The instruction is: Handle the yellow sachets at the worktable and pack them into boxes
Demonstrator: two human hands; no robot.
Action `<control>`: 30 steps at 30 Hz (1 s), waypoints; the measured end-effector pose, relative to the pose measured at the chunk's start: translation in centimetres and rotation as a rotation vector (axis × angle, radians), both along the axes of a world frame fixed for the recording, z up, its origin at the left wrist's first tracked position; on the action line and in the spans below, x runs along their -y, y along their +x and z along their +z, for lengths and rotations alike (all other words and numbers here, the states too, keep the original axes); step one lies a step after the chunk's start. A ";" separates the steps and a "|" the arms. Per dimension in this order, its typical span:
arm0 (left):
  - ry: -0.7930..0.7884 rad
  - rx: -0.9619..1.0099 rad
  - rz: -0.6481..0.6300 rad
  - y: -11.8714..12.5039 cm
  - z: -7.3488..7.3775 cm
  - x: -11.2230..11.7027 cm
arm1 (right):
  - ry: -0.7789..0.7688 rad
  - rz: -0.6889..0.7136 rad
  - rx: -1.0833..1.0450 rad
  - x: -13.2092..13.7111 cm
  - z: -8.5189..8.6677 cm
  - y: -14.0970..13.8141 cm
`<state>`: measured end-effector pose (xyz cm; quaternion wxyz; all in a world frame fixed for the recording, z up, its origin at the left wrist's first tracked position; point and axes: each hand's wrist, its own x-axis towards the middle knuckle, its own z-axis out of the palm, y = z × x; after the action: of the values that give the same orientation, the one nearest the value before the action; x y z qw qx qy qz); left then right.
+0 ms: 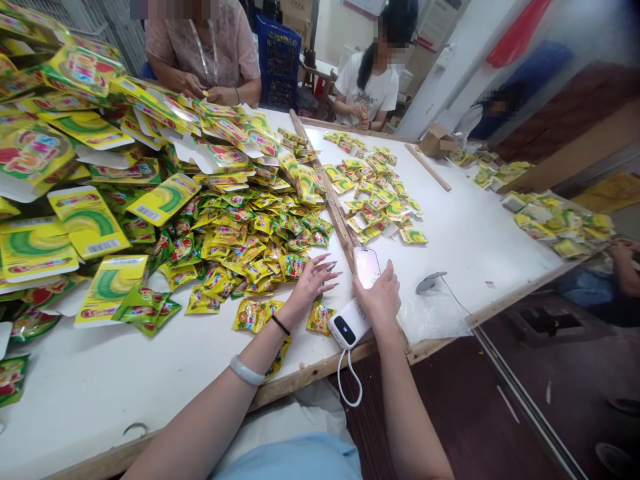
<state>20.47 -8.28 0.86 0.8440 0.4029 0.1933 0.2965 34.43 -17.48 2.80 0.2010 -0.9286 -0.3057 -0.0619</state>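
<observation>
Nearest, light blue clothing (295, 459) shows below the counter's (190, 380) wooden edge, and a white cord (358, 393) hangs in a loop over that edge. The cord belongs to a white power bank (345, 330) with a small lit display, lying at the near edge. The right hand (379, 290) is over the lower end of a phone (367, 265) with a lit screen, just beyond the power bank, thumb at one side and fingers at the other; whether it grips cannot be told. The left hand (316, 283) has its fingers spread apart and holds nothing, beside a pile of small wrapped packets (250, 247).

Left of the packets, yellow boxes (90, 223) printed with green rise in a heap. A wooden strip (327, 183) runs away from the phone; right of it lie more yellow boxes (383, 200) and a clear plastic bag (435, 317).

At the far side, a person in a pink top (237, 50) and one in a white shirt (373, 87) work with their hands, a blue crate (279, 63) between them.
</observation>
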 end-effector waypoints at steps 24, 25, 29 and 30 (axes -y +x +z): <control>0.174 -0.311 0.204 -13.6 1.8 1.3 | 0.298 0.581 0.088 5.8 -2.4 0.9; 0.172 -0.319 0.214 -13.9 1.8 1.4 | 0.301 0.581 0.085 5.9 -2.4 0.9; 0.198 -0.366 0.260 -15.0 2.1 1.8 | 0.428 0.553 0.079 6.1 -1.7 0.6; 0.215 -0.382 0.273 -15.3 2.2 1.8 | 0.465 0.541 0.083 6.1 -1.4 0.4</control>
<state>5.19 -10.12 3.08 0.6965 0.5092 0.3694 0.3451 34.87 -23.62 1.39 0.4033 -0.7403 -0.5260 -0.1123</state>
